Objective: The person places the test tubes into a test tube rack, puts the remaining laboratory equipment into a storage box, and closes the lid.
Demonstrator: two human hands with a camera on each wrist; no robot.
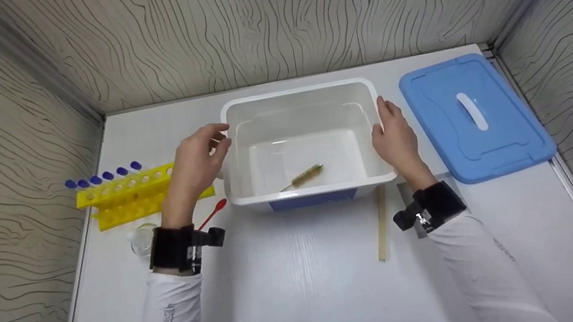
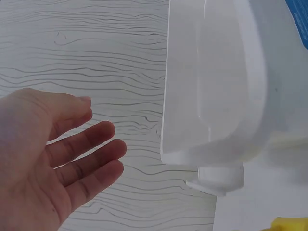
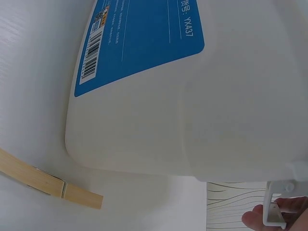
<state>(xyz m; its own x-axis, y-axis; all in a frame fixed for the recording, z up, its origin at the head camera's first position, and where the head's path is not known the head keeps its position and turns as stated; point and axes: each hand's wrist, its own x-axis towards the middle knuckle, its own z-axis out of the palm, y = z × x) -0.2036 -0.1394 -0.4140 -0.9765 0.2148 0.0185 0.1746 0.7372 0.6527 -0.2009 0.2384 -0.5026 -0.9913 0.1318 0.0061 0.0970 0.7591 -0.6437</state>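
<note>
A white plastic storage box (image 1: 308, 192) with a blue label (image 3: 139, 43) stands between my hands. Inside it lies a test tube brush (image 1: 307, 175) with tan bristles. My left hand (image 1: 200, 157) is beside the box's left rim, fingers loosely bent. In the left wrist view this hand (image 2: 72, 144) holds nothing, and a gap shows between fingertips and box. On the right side, my right hand (image 1: 396, 136) grips the box at its rim. The right wrist view shows its fingers (image 3: 255, 219) at the white side latch (image 3: 268, 207); most of the hand is out of frame there.
A yellow test tube rack (image 1: 127, 199) with several blue-capped tubes stands left, near a clear glass vessel (image 1: 140, 241) and a red spoon (image 1: 219, 205). The blue lid (image 1: 476, 115) lies right. A wooden test tube clamp (image 1: 382, 226) is in front of the box.
</note>
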